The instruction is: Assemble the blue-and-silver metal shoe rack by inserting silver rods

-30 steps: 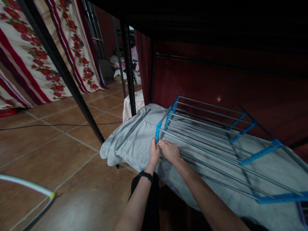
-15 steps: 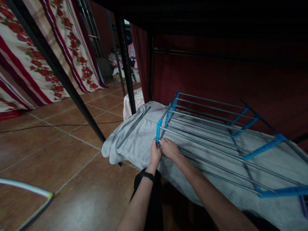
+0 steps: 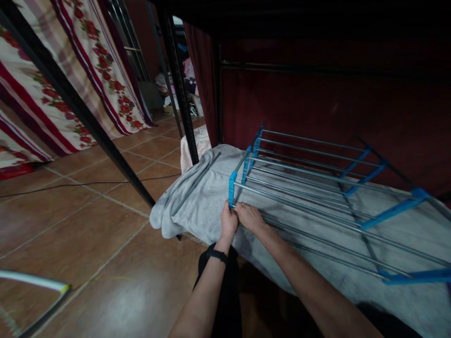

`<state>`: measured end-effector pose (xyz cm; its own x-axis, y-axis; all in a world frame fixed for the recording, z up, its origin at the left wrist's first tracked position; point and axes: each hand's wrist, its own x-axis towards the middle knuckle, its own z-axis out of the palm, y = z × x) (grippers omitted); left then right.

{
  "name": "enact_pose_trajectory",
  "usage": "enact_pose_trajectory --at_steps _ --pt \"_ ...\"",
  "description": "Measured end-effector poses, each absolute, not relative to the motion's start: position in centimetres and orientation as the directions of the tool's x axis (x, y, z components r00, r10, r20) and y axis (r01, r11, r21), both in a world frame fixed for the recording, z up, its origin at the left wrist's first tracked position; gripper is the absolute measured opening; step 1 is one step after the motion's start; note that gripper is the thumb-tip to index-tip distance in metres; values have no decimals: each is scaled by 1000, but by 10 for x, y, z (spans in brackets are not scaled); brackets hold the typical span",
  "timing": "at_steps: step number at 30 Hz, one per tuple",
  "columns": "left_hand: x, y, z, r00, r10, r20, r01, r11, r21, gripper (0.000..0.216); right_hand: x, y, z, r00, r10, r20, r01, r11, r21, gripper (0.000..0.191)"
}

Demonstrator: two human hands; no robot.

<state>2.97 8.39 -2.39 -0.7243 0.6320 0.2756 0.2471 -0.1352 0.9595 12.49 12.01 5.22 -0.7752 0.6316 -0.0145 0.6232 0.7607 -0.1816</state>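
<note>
Left hand (image 3: 229,221) gripping blue bracket (image 3: 231,191), right hand (image 3: 249,217) gripping rod (image 3: 234,206); upper rod (image 3: 252,189) seated in bracket.

1. The one head-worn camera looks forward and down over the rack (image 3: 317,215) from its near side.
2. It sits close, taking in floor (image 3: 98,234) left of the rack.
3. Above the rack, darkness hides detail, possibly a bunk (image 3: 317,23).

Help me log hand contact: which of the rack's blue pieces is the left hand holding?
The upright blue piece at the near left corner of the rack; the left hand grips its lower end. No hand touches the other blue pieces.
</note>
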Motion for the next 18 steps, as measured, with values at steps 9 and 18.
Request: enact_pose_trajectory --at_steps 9,18 --pt "29 85 -28 -726 637 259 243 -115 963 33 124 118 57 -764 645 -30 635 743 -209 41" --pt "29 85 -28 -731 637 242 177 -166 970 28 123 129 62 -790 607 -87 607 754 -252 41"
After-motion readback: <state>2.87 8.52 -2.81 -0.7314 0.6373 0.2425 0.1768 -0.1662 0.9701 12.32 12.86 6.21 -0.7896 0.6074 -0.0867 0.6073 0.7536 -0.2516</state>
